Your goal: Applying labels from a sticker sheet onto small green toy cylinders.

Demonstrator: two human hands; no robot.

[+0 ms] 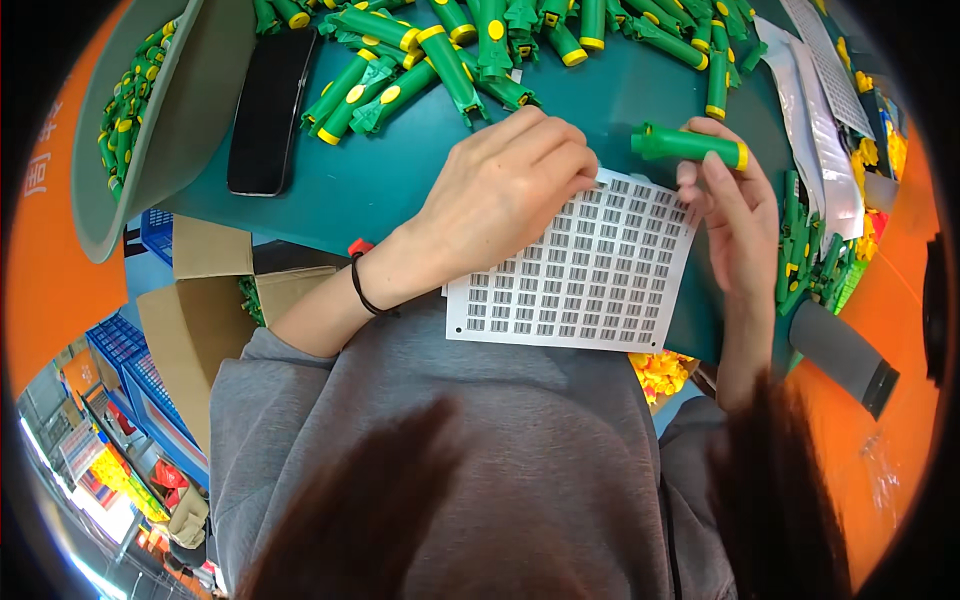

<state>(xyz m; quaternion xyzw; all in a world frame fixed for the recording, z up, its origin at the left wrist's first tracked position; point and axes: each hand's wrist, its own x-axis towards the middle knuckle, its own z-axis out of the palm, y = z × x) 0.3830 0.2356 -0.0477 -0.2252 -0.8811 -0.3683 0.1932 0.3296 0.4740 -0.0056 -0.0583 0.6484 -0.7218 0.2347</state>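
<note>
A white sheet of small printed labels [570,290] lies at the table's near edge, in front of my body. My left hand [510,190] is over its upper left part, the fingers pinched together at the top row of labels. What the fingertips hold, if anything, is too small to make out. Above the sheet's upper right corner, my right hand [735,205] holds a green plastic tube [690,147] with a yellow end between thumb and fingers. The tube lies nearly level, its yellow end to the right.
Many similar green tubes [490,40] are heaped at the back of the green table [370,190]. A black phone [270,110] lies left, beside a grey-green bin [190,110] of green parts. White sheets [815,130] and more green pieces [800,245] lie right. A cardboard box [200,330] stands lower left.
</note>
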